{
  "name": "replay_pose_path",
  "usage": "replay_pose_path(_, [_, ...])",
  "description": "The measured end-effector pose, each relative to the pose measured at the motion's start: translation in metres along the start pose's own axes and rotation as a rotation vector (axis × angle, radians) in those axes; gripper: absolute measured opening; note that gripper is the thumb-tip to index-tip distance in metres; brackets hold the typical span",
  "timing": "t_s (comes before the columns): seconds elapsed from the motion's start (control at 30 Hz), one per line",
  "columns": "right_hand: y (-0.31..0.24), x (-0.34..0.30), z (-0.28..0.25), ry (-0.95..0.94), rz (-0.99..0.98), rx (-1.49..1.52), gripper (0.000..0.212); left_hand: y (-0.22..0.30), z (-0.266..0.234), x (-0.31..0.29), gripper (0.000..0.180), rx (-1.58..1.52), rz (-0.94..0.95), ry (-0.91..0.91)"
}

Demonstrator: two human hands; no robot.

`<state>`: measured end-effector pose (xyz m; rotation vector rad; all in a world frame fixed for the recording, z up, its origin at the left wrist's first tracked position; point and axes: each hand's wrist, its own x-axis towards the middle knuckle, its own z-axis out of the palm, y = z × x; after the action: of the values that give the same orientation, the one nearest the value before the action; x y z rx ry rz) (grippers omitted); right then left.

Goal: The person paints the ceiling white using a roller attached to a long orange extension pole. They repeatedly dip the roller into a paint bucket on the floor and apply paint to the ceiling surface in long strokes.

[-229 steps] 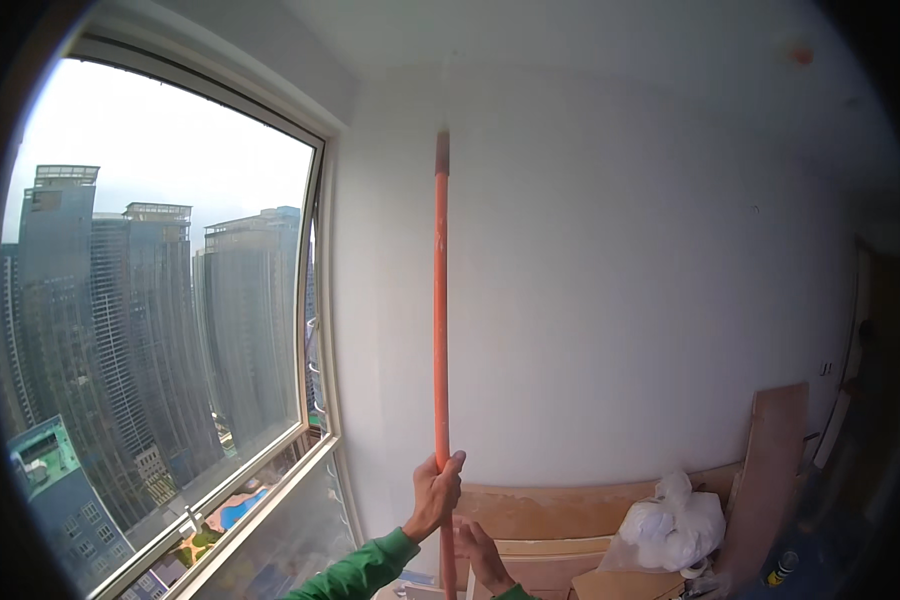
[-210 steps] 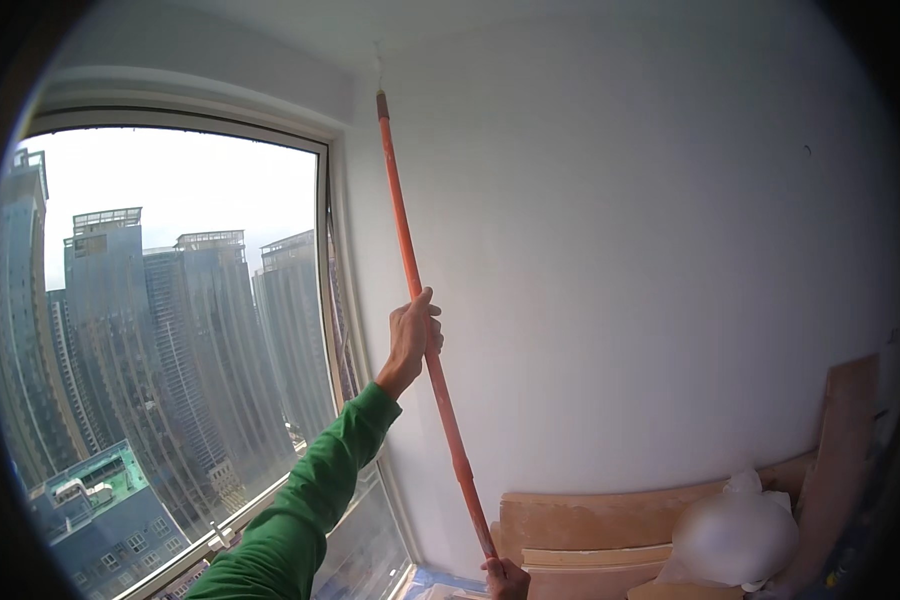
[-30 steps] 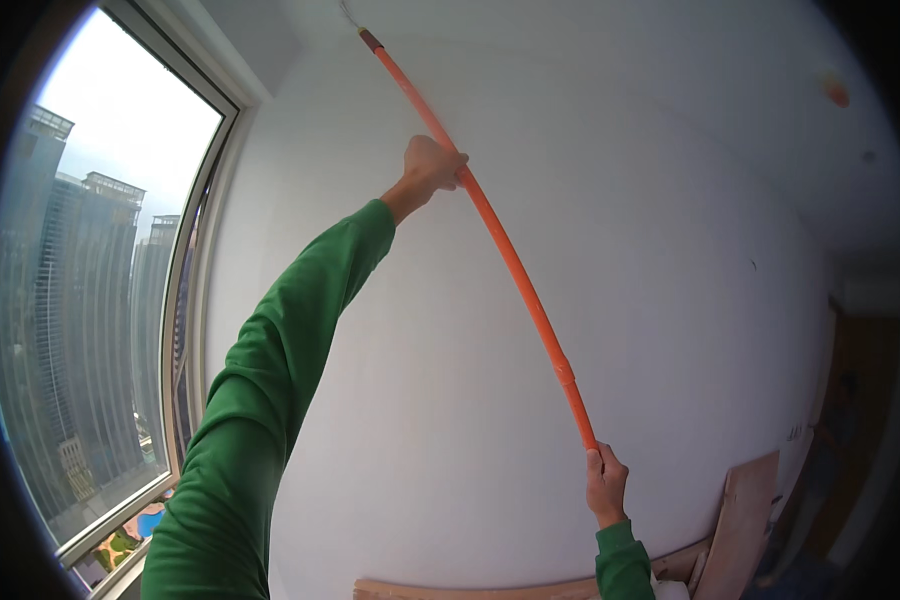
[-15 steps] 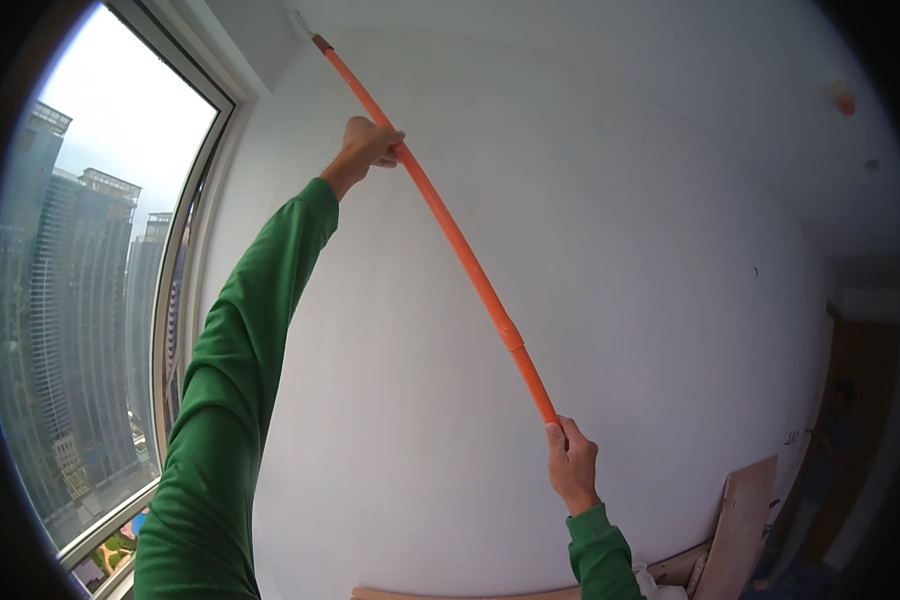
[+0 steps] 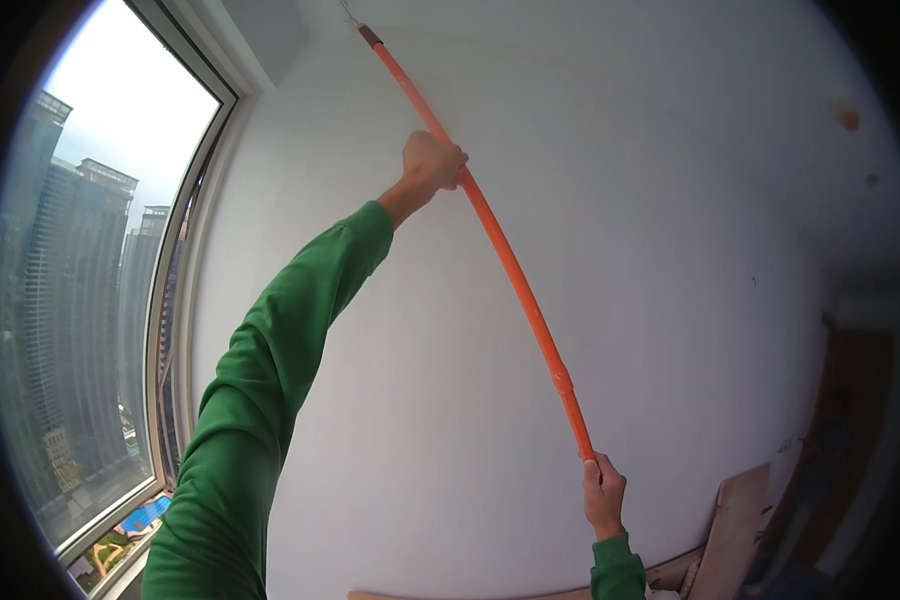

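Observation:
A long orange extension pole point(image 5: 513, 270) slants across the white wall, its top leaning left. My left hand point(image 5: 434, 163) is closed round its upper part, with the arm stretched up in a green sleeve. Lower down, my right hand point(image 5: 604, 497) grips the pole's bottom end. A joint ring point(image 5: 563, 382) sits a little above that hand, where a thinner section begins. At the top, past a dark collar point(image 5: 370, 37), a thin metal wire point(image 5: 348, 12) runs up near the ceiling; whatever it carries is cut off or too faint to make out.
A tall window point(image 5: 120, 290) with high-rises outside stands at the left. Wooden boards point(image 5: 735, 530) lean and lie along the wall's foot at lower right. Farther right is a dim brown doorway point(image 5: 860, 400), with what looks like a person's figure in it. An orange ceiling fitting point(image 5: 846, 115) shows above.
Both hands and the pole have shifted right and downward in the picture. The grip of each hand looks unchanged.

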<state>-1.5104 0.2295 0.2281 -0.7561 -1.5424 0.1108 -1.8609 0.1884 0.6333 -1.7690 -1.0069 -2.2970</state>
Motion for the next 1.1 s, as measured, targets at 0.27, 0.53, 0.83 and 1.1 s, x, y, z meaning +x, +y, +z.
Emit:
replay_pose_path(0.27, [-0.042,0.032,0.04,-0.051,-0.044,-0.005,0.032,-0.03,-0.043,0.046,0.019,-0.068,0.008,0.131])
replay_pose_path(0.53, [0.023,0.004,-0.017,0.026,0.045,0.005,0.032,-0.005,0.044,-0.003,0.016,-0.078,0.027,0.034])
replay_pose_path(0.83, [0.083,-0.038,-0.107,0.15,0.159,0.023,0.034,0.025,0.164,-0.063,0.011,-0.129,0.068,-0.088])
replay_pose_path(1.1, [0.113,-0.074,-0.17,0.248,0.222,0.091,0.035,0.066,0.237,-0.119,0.01,-0.138,0.042,-0.178])
